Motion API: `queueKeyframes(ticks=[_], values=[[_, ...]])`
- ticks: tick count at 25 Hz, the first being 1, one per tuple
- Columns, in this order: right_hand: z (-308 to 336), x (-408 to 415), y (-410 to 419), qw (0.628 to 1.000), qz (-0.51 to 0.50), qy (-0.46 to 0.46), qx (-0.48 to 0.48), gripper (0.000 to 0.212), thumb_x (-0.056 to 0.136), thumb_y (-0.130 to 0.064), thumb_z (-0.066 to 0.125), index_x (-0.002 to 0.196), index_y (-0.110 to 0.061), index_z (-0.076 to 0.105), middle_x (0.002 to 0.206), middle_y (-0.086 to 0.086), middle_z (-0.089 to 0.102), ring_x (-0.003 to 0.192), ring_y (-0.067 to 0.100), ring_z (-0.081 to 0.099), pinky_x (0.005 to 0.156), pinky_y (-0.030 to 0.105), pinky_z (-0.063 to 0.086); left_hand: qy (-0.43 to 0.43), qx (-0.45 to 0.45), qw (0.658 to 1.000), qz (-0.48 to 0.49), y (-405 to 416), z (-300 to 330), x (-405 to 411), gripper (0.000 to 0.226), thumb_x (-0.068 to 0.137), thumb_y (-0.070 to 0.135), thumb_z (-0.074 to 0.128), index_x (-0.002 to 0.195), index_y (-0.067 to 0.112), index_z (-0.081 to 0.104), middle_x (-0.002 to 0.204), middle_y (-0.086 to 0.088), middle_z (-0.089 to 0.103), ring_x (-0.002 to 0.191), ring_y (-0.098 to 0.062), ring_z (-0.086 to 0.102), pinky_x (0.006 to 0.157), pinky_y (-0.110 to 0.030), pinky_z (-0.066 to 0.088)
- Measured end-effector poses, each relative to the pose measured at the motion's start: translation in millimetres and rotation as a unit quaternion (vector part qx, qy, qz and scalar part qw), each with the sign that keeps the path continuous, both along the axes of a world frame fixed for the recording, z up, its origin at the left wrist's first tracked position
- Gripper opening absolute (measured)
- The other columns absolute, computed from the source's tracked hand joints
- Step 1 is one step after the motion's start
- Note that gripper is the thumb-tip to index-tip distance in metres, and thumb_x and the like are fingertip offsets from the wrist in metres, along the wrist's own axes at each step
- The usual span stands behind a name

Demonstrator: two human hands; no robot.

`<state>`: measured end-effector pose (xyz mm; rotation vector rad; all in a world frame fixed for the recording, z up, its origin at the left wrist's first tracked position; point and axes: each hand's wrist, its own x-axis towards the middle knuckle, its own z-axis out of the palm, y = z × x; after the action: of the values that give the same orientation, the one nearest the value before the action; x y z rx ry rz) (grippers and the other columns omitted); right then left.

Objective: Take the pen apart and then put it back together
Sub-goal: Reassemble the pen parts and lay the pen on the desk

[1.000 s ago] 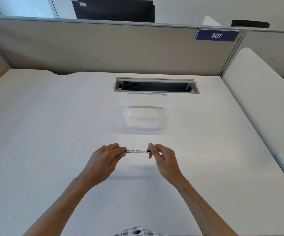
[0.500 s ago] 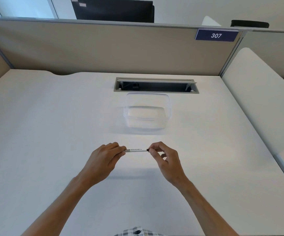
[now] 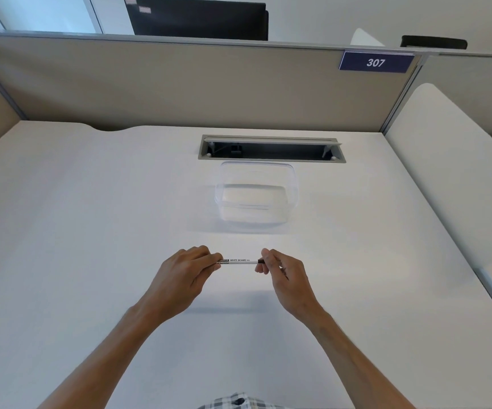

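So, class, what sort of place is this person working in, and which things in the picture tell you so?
Most likely an office cubicle. A partition walls off the white desk, a numbered sign reading 307 marks it, and a cable slot is cut into the desk.

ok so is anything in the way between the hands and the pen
Nothing visible. The left hand already grips one end of the pen and the right hand pinches the dark end, holding it level above the desk. The clear container sits farther back, apart from both hands.
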<state>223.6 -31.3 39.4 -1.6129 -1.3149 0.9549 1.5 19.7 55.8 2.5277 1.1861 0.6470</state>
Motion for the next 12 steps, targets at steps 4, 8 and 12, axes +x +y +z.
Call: queueKeyframes(ticks=[4,8,12], values=[[0.9,3.9,-2.4,1.0,0.012,-0.008,0.02,0.031,0.091,-0.049,0.049,0.08,-0.022,0.06,0.085,-0.009,0.071,0.077,0.027,0.061,0.065,0.029,0.038,0.002,-0.002,1.0,0.008,0.5,-1.7,-2.1,0.03,0.097,0.033,0.04,0.104,0.022,0.066,0.077,0.011,0.054,0.065,-0.01,0.038,0.056,-0.027,0.041],[2.7,4.8,-3.8,0.998,0.029,-0.029,0.038,0.02,0.092,-0.036,0.051,0.08,-0.023,0.061,0.084,-0.012,0.07,0.076,0.013,0.06,0.057,0.023,0.036,0.001,-0.001,1.0,0.004,1.0,-1.2,-2.7,0.03,0.097,0.032,0.04,0.103,0.021,0.067,0.077,0.01,0.054,0.066,-0.011,0.039,0.055,-0.028,0.042],[0.6,3.6,-3.0,0.999,0.023,-0.018,0.019,0.026,0.097,-0.033,0.048,0.079,-0.022,0.063,0.084,-0.01,0.071,0.08,0.023,0.062,0.061,0.025,0.037,0.0,0.002,1.0,0.002,1.3,0.3,-2.0,0.029,0.097,0.032,0.04,0.104,0.021,0.066,0.078,0.01,0.054,0.064,-0.011,0.042,0.056,-0.029,0.043]])
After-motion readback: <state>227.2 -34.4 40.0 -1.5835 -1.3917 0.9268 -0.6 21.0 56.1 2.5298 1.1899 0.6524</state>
